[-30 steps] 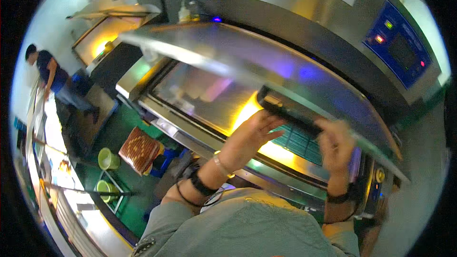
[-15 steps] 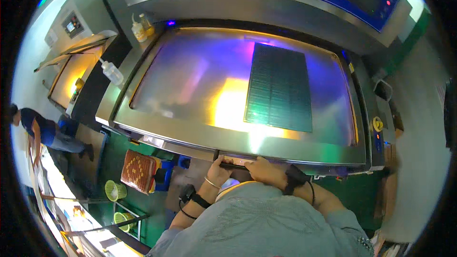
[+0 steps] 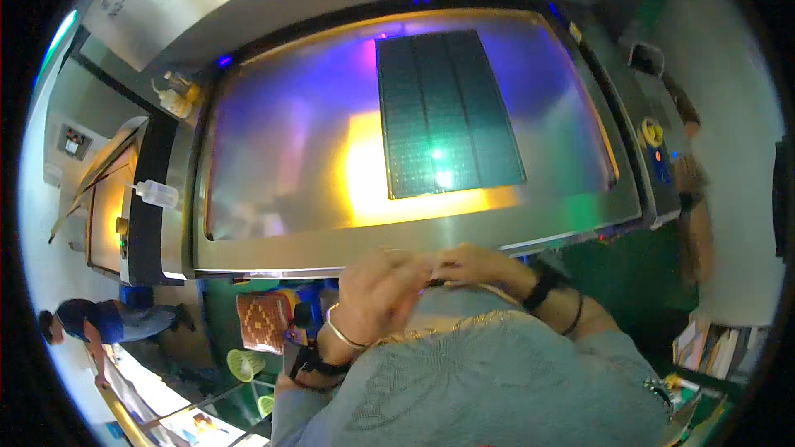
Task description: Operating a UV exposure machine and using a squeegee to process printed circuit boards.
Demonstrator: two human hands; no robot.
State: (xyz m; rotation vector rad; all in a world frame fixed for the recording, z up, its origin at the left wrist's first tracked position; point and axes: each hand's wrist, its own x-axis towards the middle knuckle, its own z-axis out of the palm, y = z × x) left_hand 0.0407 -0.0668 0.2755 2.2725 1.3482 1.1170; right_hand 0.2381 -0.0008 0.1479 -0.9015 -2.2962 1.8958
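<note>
In front of my chest, my left hand point(image 3: 374, 294) is smeared by motion, so its fingers cannot be read. Close beside it, my right hand point(image 3: 476, 265) has its fingers curled in; whatever they hold, if anything, is too small or hidden to make out. Both hands are just on the near side of the machine's front metal edge. Beyond them a dark rectangular film sheet point(image 3: 447, 108) with a fine grid lies flat on the shiny metal bed point(image 3: 273, 174), right of its middle.
Squeeze bottles point(image 3: 157, 193) stand on the machine's left side. A yellow tape roll point(image 3: 652, 132) sits on the right ledge. At lower left are a patterned stool seat point(image 3: 265, 320) and a green basket point(image 3: 245, 364). Another person point(image 3: 108, 319) stands at the far left.
My hands have come away from the slot under the machine's front edge and up toward my chest. The whole view has turned and shifted; the sheet still lies on the bed.
</note>
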